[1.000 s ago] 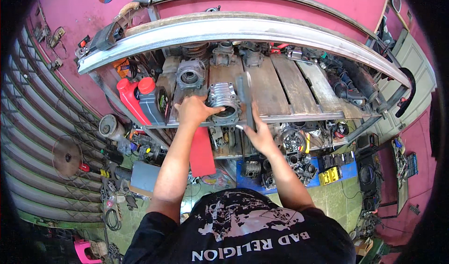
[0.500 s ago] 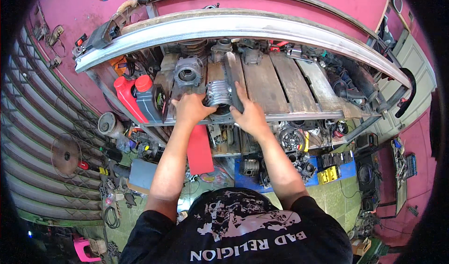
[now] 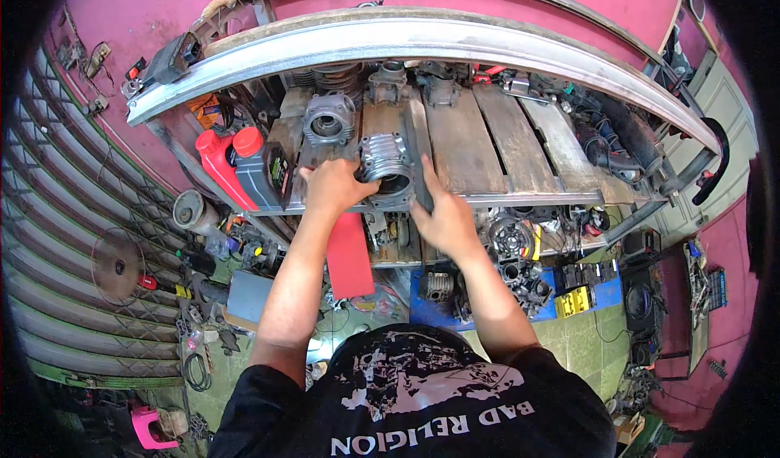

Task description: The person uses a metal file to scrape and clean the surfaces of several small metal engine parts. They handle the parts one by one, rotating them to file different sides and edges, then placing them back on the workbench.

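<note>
A grey finned engine cylinder [image 3: 383,149] lies at the front edge of the wooden bench, its round bore toward me. My left hand [image 3: 331,186] grips its left side, with the thumb at the rim of the bore. To its right, my right hand [image 3: 448,221] has thumb and fingers stretched apart beside the lower flange. A long, dark flat bar [image 3: 417,129] lies along the cylinder's right side, close to those fingers. Whether they touch the bar I cannot tell. Behind my left hand sits a second grey cylinder [image 3: 328,120].
Red and dark oil bottles [image 3: 258,170] stand at the bench's left end. More engine parts line its back, below a metal rail [image 3: 422,40]. A red panel [image 3: 349,255] hangs under the front edge. Hoses and tubes [image 3: 617,133] crowd the right end.
My right hand has shifted a little right and toward me, away from the cylinder's side. The flat bar has also moved slightly right. More of the bore shows; my left hand keeps its grip.
</note>
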The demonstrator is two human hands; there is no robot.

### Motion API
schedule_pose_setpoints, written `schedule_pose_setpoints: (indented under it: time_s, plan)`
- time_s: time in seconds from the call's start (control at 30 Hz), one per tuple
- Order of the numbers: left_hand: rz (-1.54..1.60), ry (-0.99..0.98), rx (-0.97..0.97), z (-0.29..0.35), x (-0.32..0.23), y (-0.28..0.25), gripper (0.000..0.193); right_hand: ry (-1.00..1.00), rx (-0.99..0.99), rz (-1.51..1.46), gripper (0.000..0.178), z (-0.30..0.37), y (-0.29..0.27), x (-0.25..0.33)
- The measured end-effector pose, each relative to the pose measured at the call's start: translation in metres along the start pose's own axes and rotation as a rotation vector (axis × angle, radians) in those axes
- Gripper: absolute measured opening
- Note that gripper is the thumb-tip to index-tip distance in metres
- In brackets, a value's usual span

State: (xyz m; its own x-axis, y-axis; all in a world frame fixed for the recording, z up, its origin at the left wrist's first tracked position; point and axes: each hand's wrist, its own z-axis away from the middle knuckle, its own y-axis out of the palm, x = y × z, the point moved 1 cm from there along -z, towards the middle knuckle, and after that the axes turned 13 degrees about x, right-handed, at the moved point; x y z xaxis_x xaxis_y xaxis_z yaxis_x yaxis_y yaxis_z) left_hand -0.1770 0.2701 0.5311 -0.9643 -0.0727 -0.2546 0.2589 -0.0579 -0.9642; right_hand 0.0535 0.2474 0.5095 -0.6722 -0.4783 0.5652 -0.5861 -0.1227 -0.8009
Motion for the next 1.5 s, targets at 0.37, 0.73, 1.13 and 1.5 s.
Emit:
schedule_pose_setpoints:
  time_s: [0.37, 0.73, 1.13, 1.5]
  plan:
    - [-0.006, -0.006, -0.029, -0.002, -0.002, 0.006, 0.048, 0.067, 0.045, -0.342, 0.088, 0.082, 0.052, -0.046]
    - [-0.06, -0.047, -0.029, -0.003, -0.013, 0.005, 0.049, 0.088, 0.07, -0.125, 0.082, 0.002, 0.019, -0.045]
    - [-0.017, -0.061, -0.027, -0.002, -0.003, 0.009, 0.051, 0.098, -0.011, -0.466, 0.09, 0.077, 0.092, -0.028]
    - [0.625, 0.108, -0.303, -0.012, 0.007, 0.059, 0.064, 0.09, -0.02, -0.357, 0.092, 0.076, 0.094, -0.03]
